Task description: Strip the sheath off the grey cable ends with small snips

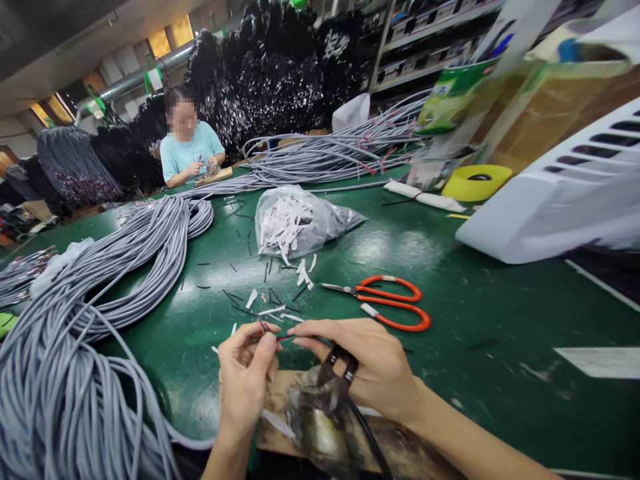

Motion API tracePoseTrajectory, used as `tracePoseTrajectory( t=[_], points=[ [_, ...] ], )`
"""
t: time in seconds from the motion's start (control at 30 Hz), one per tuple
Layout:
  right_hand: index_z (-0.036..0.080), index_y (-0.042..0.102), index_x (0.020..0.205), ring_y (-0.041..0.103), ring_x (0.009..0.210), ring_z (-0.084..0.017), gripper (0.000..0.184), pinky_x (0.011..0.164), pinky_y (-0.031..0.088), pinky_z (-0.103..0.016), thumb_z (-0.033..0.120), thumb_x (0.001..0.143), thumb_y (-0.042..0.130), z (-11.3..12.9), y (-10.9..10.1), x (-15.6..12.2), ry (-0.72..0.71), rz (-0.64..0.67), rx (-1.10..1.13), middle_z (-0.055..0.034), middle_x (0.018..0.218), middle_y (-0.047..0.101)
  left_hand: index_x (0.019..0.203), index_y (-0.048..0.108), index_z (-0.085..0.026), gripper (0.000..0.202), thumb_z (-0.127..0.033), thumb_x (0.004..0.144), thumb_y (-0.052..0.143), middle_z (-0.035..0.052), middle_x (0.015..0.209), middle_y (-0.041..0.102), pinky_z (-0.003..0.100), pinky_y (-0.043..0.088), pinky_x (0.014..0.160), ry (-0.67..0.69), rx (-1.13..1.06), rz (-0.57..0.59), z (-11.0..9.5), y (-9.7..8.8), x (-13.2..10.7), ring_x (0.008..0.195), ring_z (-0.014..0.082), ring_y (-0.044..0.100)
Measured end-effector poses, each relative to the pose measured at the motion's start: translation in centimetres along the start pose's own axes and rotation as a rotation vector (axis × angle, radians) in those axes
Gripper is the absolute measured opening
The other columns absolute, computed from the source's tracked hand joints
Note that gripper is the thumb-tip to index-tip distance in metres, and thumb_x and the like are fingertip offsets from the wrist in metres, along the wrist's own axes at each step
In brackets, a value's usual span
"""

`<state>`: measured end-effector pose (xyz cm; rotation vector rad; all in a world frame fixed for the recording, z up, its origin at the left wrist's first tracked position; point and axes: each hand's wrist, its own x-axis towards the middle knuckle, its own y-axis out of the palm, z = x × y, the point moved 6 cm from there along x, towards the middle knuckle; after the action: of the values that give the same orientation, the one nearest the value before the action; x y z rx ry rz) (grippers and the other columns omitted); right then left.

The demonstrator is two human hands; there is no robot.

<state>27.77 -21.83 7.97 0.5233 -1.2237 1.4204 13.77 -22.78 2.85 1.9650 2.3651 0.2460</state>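
Observation:
My left hand (246, 373) pinches the thin coloured wire ends (264, 328) of a cable, fingers closed. My right hand (365, 363) pinches the same wire ends from the right and also has black-handled snips (336, 373) looped on its fingers. Both hands hover over a worn wooden board (400, 447) at the table's near edge. Orange-handled scissors (385, 301) lie just beyond my right hand, on the green table (480, 313).
Big bundles of grey cable (75, 313) cover the left side and back. A clear bag of white strips (295, 223), scattered offcuts, a yellow tape roll (475, 181) and a white appliance (560, 193) lie around. Another person in a blue shirt (189, 152) works at the far end.

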Motion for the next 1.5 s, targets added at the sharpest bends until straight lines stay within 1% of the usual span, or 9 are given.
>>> tracePoseTrajectory(
  t=[0.13, 0.3, 0.43, 0.67, 0.77, 0.93, 1.1, 1.3, 1.5],
  points=[
    [0.016, 0.06, 0.081, 0.062, 0.047, -0.008, 0.012, 0.049, 0.045, -0.016, 0.017, 0.088, 0.049, -0.2, 0.0, 0.0, 0.039, -0.014, -0.001, 0.001, 0.063, 0.069, 0.079, 0.064, -0.011, 0.03, -0.041, 0.075, 0.064, -0.003, 0.046, 0.053, 0.017, 0.035, 0.037, 0.012, -0.004, -0.053, 0.1, -0.2, 0.2, 0.038, 0.0076, 0.047],
    [0.012, 0.06, 0.093, 0.067, 0.065, -0.01, 0.022, 0.048, 0.042, -0.019, 0.017, 0.093, 0.039, 1.3, -0.3, -0.9, -0.239, 0.014, -0.071, -0.0106, 0.084, 0.072, 0.075, 0.061, -0.013, 0.028, -0.041, 0.075, 0.063, -0.0022, 0.049, 0.056, 0.018, 0.04, 0.04, 0.046, -0.015, -0.019, 0.0, -0.1, -0.3, 0.041, 0.0089, 0.051],
    [0.011, 0.059, 0.094, 0.059, 0.051, -0.006, 0.026, 0.045, 0.038, -0.021, 0.013, 0.095, 0.033, 1.8, -0.5, -1.6, -0.374, 0.048, -0.17, -0.0128, 0.092, 0.071, 0.075, 0.059, -0.013, 0.026, -0.039, 0.078, 0.062, -0.0028, 0.052, 0.055, 0.017, 0.04, 0.04, 0.061, -0.015, 0.015, -0.1, 0.0, -0.6, 0.041, 0.0076, 0.05],
    [0.012, 0.058, 0.097, 0.062, 0.057, -0.007, 0.02, 0.049, 0.042, -0.021, 0.014, 0.095, 0.038, 1.9, -0.4, -1.9, -0.34, 0.098, -0.177, -0.0115, 0.094, 0.071, 0.077, 0.057, -0.014, 0.022, -0.035, 0.079, 0.062, -0.0035, 0.051, 0.056, 0.017, 0.044, 0.044, 0.068, -0.033, 0.042, -0.3, 0.3, -0.6, 0.042, 0.0083, 0.054],
    [0.014, 0.059, 0.093, 0.066, 0.065, -0.01, 0.011, 0.051, 0.045, -0.02, 0.014, 0.09, 0.048, 1.5, -0.5, -1.5, -0.228, 0.008, -0.05, -0.008, 0.086, 0.072, 0.077, 0.056, -0.014, 0.025, -0.038, 0.078, 0.062, -0.0016, 0.054, 0.059, 0.018, 0.046, 0.046, 0.056, 0.0, 0.028, -0.4, 0.4, -0.6, 0.043, 0.0098, 0.056],
    [0.018, 0.06, 0.078, 0.062, 0.049, -0.01, 0.003, 0.047, 0.048, -0.017, 0.016, 0.079, 0.06, -1.1, 0.0, -0.4, 0.265, -0.059, 0.18, 0.001, 0.064, 0.068, 0.078, 0.055, -0.014, 0.024, -0.038, 0.082, 0.057, -0.0008, 0.056, 0.059, 0.02, 0.047, 0.049, 0.003, 0.02, 0.074, -0.1, 0.5, -0.5, 0.045, 0.0104, 0.057],
    [0.018, 0.06, 0.074, 0.065, 0.054, -0.013, 0.01, 0.051, 0.052, -0.017, 0.024, 0.07, 0.067, -3.2, 1.1, -1.2, 0.62, -0.077, 0.435, -0.0002, 0.062, 0.068, 0.084, 0.06, -0.013, 0.027, -0.037, 0.075, 0.065, -0.0014, 0.06, 0.057, 0.016, 0.041, 0.043, -0.031, 0.039, 0.078, 0.4, 0.0, -0.3, 0.046, 0.0069, 0.051],
    [0.015, 0.06, 0.079, 0.063, 0.056, -0.013, 0.015, 0.05, 0.048, -0.02, 0.027, 0.07, 0.065, -4.3, 3.4, -1.9, 0.771, 0.14, 0.539, -0.0016, 0.064, 0.067, 0.078, 0.062, -0.012, 0.034, -0.04, 0.064, 0.074, -0.0031, 0.053, 0.056, 0.011, 0.029, 0.034, -0.049, -0.114, -0.021, 0.5, -0.6, 0.2, 0.035, 0.001, 0.038],
    [0.014, 0.065, 0.08, 0.063, 0.066, -0.016, 0.01, 0.061, 0.05, -0.025, 0.022, 0.075, 0.062, -5.0, 3.9, -2.5, 0.688, 0.501, 0.122, -0.0025, 0.071, 0.068, 0.081, 0.069, -0.01, 0.039, -0.036, 0.054, 0.078, 0.0004, 0.055, 0.063, 0.016, 0.041, 0.039, -0.095, 0.021, -0.106, 0.8, -1.1, 0.3, 0.039, 0.0058, 0.049]
  ],
)
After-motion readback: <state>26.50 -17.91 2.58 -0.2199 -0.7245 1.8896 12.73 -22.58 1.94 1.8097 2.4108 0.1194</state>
